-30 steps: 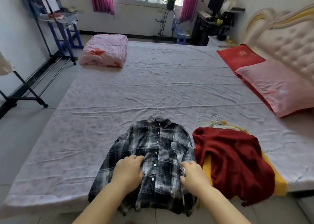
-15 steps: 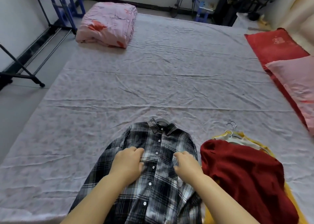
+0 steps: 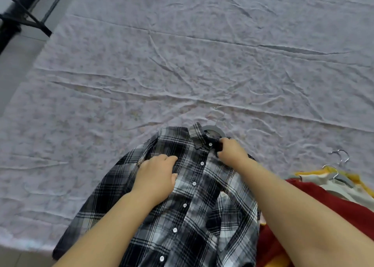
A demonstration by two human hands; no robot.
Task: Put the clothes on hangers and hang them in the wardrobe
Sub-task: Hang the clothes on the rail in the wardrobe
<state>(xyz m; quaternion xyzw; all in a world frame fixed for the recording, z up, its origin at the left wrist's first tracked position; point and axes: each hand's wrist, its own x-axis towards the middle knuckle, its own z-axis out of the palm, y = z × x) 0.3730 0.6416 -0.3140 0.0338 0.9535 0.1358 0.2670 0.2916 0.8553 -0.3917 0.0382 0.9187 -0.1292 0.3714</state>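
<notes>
A black-and-white plaid shirt (image 3: 194,202) lies buttoned and face up on the bed, with a grey hanger (image 3: 215,128) inside it, its metal hook poking out past the collar. My left hand (image 3: 156,177) presses on the shirt's chest, fingers curled into the cloth. My right hand (image 3: 230,151) pinches the shirt at the right side of the collar. To the right lies a dark red garment (image 3: 332,212) on top of yellow and pale clothes, with hanger hooks (image 3: 340,159) sticking out.
The bed sheet (image 3: 182,68) is pale lilac and wrinkled, stretching far ahead. The black foot of a clothes rack (image 3: 24,17) stands on the grey floor at the upper left, beside the bed's left edge.
My view has tipped down and closer to the shirt. My right hand has moved up from the shirt's middle to the collar. My left hand has slid a little higher on the chest.
</notes>
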